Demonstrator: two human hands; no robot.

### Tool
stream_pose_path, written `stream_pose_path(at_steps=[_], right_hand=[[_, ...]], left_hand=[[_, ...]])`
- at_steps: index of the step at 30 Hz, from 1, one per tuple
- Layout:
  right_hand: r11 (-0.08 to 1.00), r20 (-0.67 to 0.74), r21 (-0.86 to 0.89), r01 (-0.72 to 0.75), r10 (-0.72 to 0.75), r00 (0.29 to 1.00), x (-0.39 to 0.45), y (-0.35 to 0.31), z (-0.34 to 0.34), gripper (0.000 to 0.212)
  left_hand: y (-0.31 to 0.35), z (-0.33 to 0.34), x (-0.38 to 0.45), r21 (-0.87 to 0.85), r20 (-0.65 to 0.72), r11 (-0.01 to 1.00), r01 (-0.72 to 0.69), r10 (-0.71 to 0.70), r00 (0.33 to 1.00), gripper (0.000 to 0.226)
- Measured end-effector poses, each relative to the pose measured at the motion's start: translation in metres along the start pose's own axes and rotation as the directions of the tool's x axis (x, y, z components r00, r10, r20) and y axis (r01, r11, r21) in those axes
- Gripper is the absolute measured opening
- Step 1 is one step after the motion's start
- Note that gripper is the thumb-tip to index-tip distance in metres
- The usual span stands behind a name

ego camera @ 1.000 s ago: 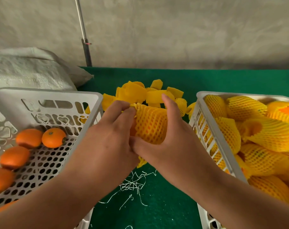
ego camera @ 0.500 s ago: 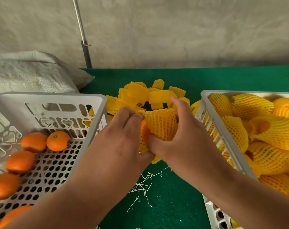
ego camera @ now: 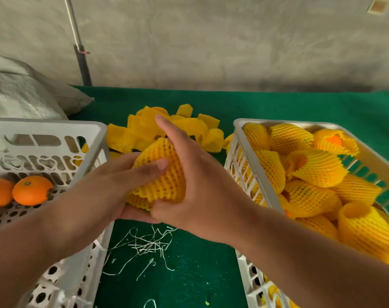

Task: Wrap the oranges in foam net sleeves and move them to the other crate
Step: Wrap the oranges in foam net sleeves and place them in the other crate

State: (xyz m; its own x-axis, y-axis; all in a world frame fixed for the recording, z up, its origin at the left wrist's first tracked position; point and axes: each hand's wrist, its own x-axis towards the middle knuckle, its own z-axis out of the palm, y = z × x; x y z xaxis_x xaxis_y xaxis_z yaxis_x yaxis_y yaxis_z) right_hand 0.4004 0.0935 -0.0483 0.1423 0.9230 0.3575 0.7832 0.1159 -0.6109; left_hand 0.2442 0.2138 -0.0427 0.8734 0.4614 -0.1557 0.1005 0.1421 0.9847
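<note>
Both hands hold one yellow foam net sleeve (ego camera: 166,181) stretched over an orange, above the green cloth between the two crates. My left hand (ego camera: 106,187) cups it from the left and below, thumb pressed on the net. My right hand (ego camera: 195,185) grips it from the right, thumb curled under and index finger straight up. The orange itself is hidden by the net. Bare oranges (ego camera: 32,190) lie in the left white crate (ego camera: 82,132). The right white crate (ego camera: 251,156) holds several sleeved oranges (ego camera: 311,196).
A pile of loose yellow sleeves (ego camera: 189,127) lies on the green cloth (ego camera: 178,274) behind my hands. White foam threads (ego camera: 149,243) are scattered below them. A white woven sack (ego camera: 22,96) sits behind the left crate, and a thin pole (ego camera: 82,63) stands against the grey wall.
The sleeve has gone further over the orange, which no longer shows at the left. My left thumb now presses on top of the net. The view has shifted slightly.
</note>
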Motion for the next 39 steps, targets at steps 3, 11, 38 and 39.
stream_pose_path(at_steps=[3, 11, 38, 39], right_hand=[[1.000, 0.083, -0.001, 0.010, -0.009, 0.997, 0.002, 0.004, -0.002, 0.126], [0.883, 0.222, -0.445, 0.150, -0.054, 0.974, -0.005, -0.006, -0.023, 0.086], [0.848, -0.097, -0.455, -0.272, 0.256, 0.962, -0.119, -0.006, -0.148, 0.072], [0.870, -0.076, -0.434, -0.235, 0.225, 0.971, -0.104, -0.017, -0.135, 0.071]], left_hand=[[-0.006, -0.009, 0.003, 0.103, -0.081, 0.994, -0.034, 0.042, 0.996, 0.063], [-0.022, -0.014, 0.013, 0.455, -0.174, 0.886, -0.091, 0.189, 0.966, 0.116], [-0.053, -0.016, 0.002, 0.986, -0.012, 0.165, 0.008, 0.023, 1.000, 0.048], [-0.046, -0.008, -0.003, 0.986, -0.026, 0.167, 0.023, 0.012, 1.000, 0.047]])
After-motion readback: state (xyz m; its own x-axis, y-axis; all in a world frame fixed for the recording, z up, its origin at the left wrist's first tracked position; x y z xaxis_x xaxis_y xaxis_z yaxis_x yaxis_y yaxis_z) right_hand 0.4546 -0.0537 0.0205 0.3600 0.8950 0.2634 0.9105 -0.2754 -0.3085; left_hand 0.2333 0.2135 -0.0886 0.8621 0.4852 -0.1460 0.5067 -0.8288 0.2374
